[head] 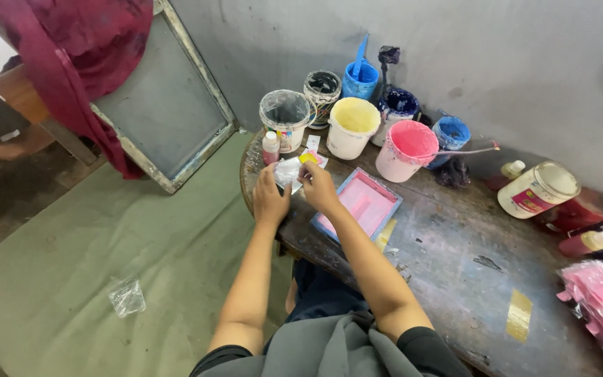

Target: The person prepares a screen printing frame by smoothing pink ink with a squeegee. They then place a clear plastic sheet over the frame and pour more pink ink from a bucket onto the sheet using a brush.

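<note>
Both hands work at the table's far left edge: the left hand (271, 199) and right hand (317, 187) each pinch a small clear plastic packet (289, 170); a yellow piece (308, 158) shows at the right fingertips. Judged best practice: keep the packet low over the table, beside the pink-filled tray (359, 204). Paint tubs (352, 126) line the grey wall; a green mat (106, 258) covers the floor.
</note>
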